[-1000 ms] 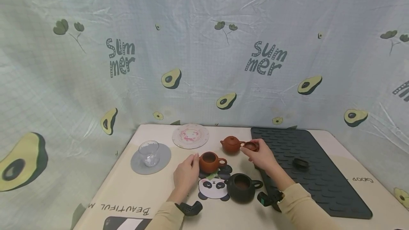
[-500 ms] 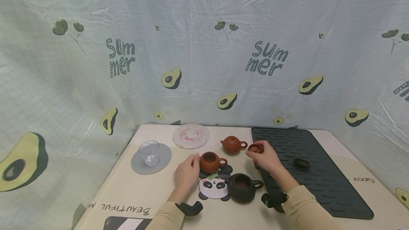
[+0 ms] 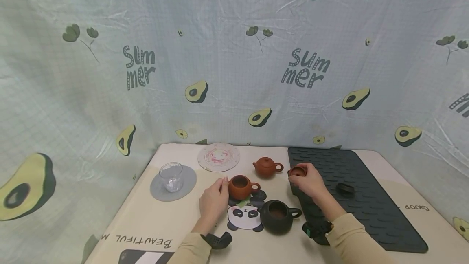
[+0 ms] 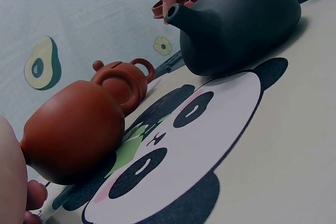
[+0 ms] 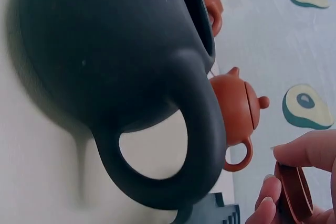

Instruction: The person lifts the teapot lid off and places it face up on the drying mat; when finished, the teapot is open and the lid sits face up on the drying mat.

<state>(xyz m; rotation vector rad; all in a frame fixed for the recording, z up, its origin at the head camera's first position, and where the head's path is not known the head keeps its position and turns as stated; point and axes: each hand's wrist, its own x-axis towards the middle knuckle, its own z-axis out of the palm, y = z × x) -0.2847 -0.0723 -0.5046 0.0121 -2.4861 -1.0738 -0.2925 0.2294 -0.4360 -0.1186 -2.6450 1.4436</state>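
Shifted rightward, the brown lid [image 5: 296,195] sits pinched in right-hand fingers [image 5: 269,190].

beige sleeves [image 3: 193,247] | black curved left-wrist device [image 3: 218,240] | black right-wrist device [image 3: 318,230], green patch [image 3: 307,233]

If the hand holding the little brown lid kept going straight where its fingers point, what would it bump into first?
Probably the handle of the small lidded teapot, just ahead of the right hand. But the hand looks raised, so it might pass over it; I can't be sure.
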